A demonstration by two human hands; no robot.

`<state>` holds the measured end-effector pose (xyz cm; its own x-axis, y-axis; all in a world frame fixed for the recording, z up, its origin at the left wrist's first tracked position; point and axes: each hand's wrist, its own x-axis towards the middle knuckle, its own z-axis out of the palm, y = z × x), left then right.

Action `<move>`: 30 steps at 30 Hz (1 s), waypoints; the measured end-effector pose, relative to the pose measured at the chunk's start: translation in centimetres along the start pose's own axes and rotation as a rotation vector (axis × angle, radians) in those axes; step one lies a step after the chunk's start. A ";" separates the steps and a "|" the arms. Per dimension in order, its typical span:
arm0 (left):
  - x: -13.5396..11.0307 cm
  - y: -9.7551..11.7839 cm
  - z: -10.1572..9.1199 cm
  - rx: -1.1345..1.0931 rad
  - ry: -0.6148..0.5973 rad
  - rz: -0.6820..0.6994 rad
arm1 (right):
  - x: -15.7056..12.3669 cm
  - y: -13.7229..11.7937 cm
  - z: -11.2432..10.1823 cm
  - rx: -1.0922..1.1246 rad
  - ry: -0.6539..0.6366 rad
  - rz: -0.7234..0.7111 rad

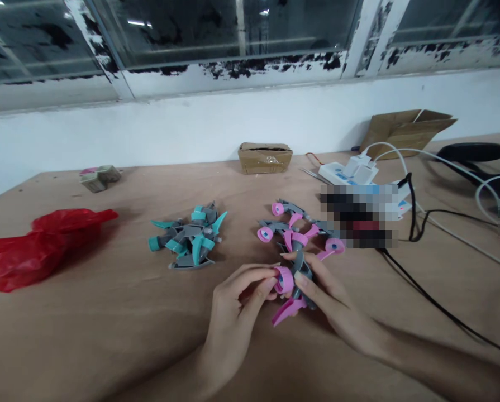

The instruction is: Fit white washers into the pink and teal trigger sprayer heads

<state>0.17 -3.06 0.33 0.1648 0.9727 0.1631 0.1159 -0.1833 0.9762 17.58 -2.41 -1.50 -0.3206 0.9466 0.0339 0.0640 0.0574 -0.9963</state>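
Note:
A grey and pink trigger spray head (pixel 300 273) is held between my hands over the near part of the table. My right hand (pixel 331 298) is closed around its grey body, thumb on the near side. My left hand (pixel 241 304) pinches at the rim of the pink collar (pixel 284 280), and its fingertips partly hide the opening. The pink trigger (pixel 289 311) sticks out below, toward me. Just beyond my hands lie several more pink spray heads (pixel 289 209). A pile of grey and teal spray heads (pixel 191 237) rests to the left.
A red plastic bag (pixel 48 245) lies at the far left. A small cardboard box (pixel 265 158) stands by the wall, and an open carton (pixel 406 134) at the back right. A power strip (pixel 337 173) with white and black cables (pixel 425 301) occupies the right side.

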 end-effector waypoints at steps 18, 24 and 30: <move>1.2 -0.4 0.4 -0.022 -0.057 -0.102 | 0.3 0.1 0.3 0.063 -0.003 -0.027; 1.6 0.0 0.0 -0.046 -0.109 -0.139 | 0.1 0.1 0.4 0.037 0.000 -0.039; 1.6 -0.6 -0.1 -0.027 -0.118 -0.157 | 0.1 -0.3 0.1 0.057 -0.027 -0.018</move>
<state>0.24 -1.36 0.07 0.2608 0.9654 -0.0075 0.1232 -0.0256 0.9920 17.43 -2.33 -1.21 -0.3466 0.9366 0.0507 0.0046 0.0557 -0.9984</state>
